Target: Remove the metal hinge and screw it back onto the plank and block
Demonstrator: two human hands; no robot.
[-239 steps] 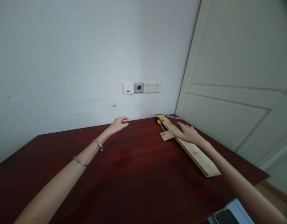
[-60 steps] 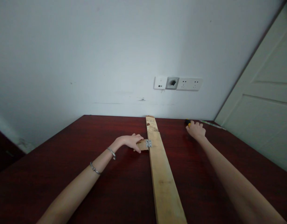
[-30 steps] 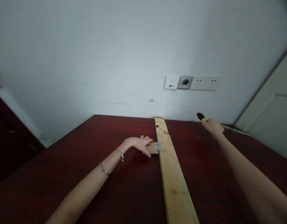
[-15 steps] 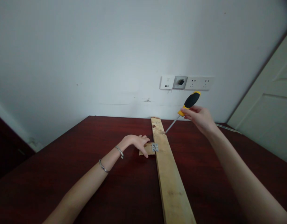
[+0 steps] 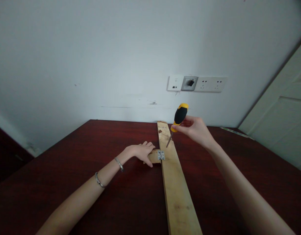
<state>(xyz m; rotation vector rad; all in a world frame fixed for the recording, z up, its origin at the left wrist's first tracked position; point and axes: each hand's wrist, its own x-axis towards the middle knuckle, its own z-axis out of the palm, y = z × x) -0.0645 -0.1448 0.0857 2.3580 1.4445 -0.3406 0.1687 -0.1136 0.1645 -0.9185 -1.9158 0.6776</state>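
Note:
My right hand [image 5: 196,130] pinches a yellow-and-black screwdriver [image 5: 180,115] low on its handle. The shaft slants down to the left, its tip over the long wooden board [image 5: 177,182], just above and right of a metal hinge [image 5: 160,155]. This hinge lies across the seam between the board and a small wooden piece [image 5: 154,157] on its left. Thumb and fingers of my left hand [image 5: 143,153] are wrapped round that small piece, keeping it against the board's side. Part of the piece is hidden under the hand.
Beneath everything is a dark red wooden table [image 5: 121,202], its far edge at a pale wall [image 5: 103,58]. Sockets and a switch panel [image 5: 197,84] are set in the wall. A white door [image 5: 287,111] stands at the right, with a thin strip [image 5: 236,132] near the table's far right edge.
My right hand has brought the screwdriver leftward, from beside the board to over it near the hinge, and the tool is more upright. My left hand stays on the small wooden piece.

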